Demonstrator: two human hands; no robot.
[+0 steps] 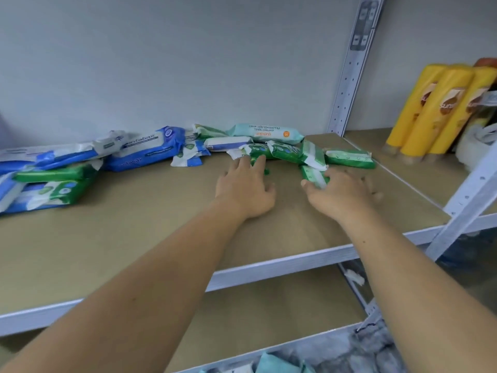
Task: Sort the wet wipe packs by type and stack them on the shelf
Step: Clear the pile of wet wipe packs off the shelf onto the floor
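Head cam: right hand (341,192) has its fingers curled round a small green pack (313,177), down on the shelf (161,232). Left hand (246,189) is open, fingers straight, tips touching the green heap (285,152) just beyond both hands. Teal pack (266,133) sits behind that, blue packs (142,154) well off left, yellow bottles (430,109) off right.

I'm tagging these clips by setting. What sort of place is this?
Likely a shop stockroom or storeroom: a perforated metal rack upright with board shelves, mixed wet wipe packs heaped at the back, and yellow shampoo bottles in the next bay.
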